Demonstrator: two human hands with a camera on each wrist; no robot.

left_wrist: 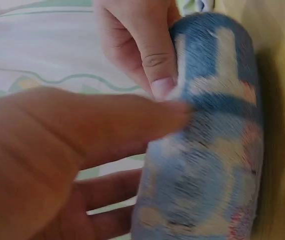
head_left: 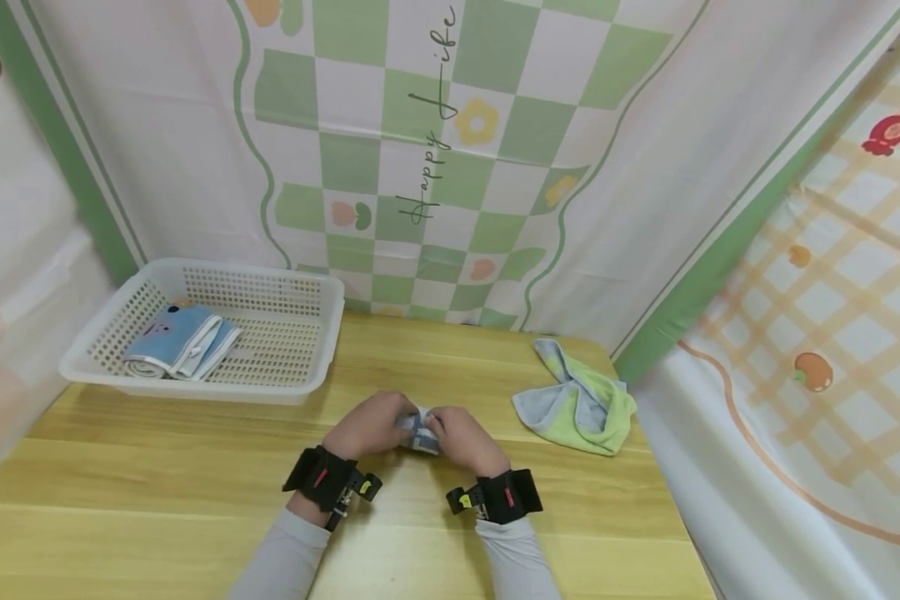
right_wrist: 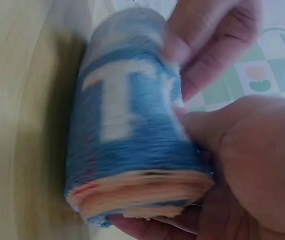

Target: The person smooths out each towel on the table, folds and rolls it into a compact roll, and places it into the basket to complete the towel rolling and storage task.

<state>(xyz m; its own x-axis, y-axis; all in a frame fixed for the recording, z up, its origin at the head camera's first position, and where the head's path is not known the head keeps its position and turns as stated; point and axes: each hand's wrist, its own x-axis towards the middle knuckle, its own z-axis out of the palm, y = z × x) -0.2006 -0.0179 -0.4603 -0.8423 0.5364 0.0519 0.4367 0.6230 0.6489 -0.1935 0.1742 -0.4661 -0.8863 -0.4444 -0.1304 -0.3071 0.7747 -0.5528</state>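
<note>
A person's two hands meet around a rolled blue towel (head_left: 422, 437) near the middle of the wooden table (head_left: 157, 475). The left hand (head_left: 371, 425) is partly closed on the roll, its thumb laid against one face and its fingers reaching behind. The right hand (head_left: 468, 437) holds the other end in much the same way, thumb against the side, with fingers curled under the end where peach-coloured layers show. A large pale letter T stands out on the blue pile near that end; the other stretch is lighter blue with pale patches. The roll sits low over the wood, though blur in the wrist views makes it hard to say whether it touches the tabletop along its whole length.

Left of the hands, a white perforated basket (head_left: 285, 342) stands at the back of the table. A folded blue towel (head_left: 172, 342) with white edges lies in its left part. To the right of the hands, near the table's right edge, a green and grey cloth (head_left: 585, 408) lies crumpled. Black straps (head_left: 506, 496) circle both wrists above pale grey sleeves (head_left: 521, 558). A checked curtain (head_left: 435, 167) lettered "Happy Life" hangs behind the table.
</note>
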